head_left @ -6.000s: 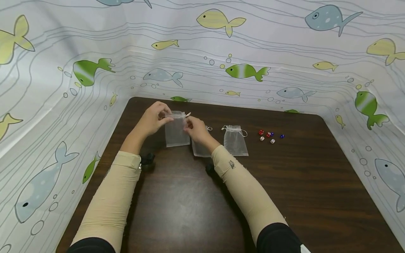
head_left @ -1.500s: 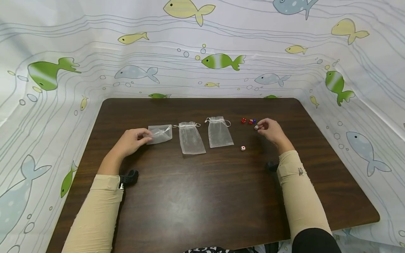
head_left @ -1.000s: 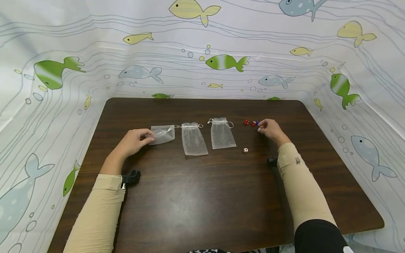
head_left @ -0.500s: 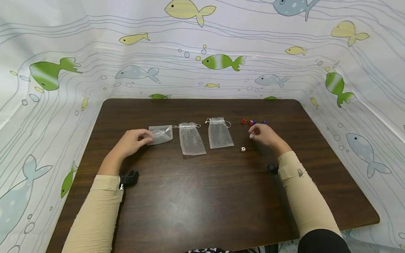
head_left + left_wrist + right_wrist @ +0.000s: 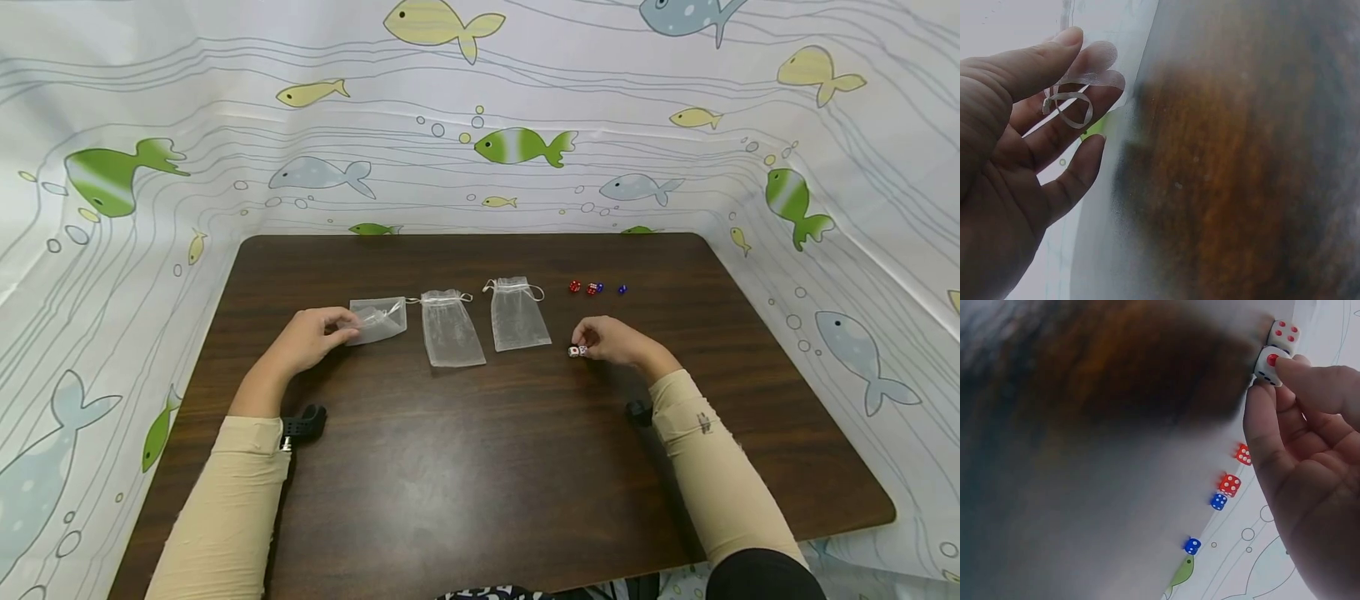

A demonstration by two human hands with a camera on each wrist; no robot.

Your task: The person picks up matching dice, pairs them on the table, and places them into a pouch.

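Note:
My left hand holds a small sheer drawstring pouch by its left end, just above the table. In the left wrist view, the thin fabric crosses the fingertips and a loop of white cord hangs by the fingers. Two more sheer drawstring pouches lie flat to its right, a middle one and a right one. My right hand pinches a white die between thumb and fingers. Right beside it sits another white die, overlapping in the right wrist view.
Behind my right hand lie two red dice, one on the left and one close to a blue die. A second blue die lies farther right. The dark wooden table meets a fish-patterned curtain.
My left hand has moved left with its pouch, which is now lower and folded over. My right hand left that pouch, picked up a white die and brought it toward me beside the other.

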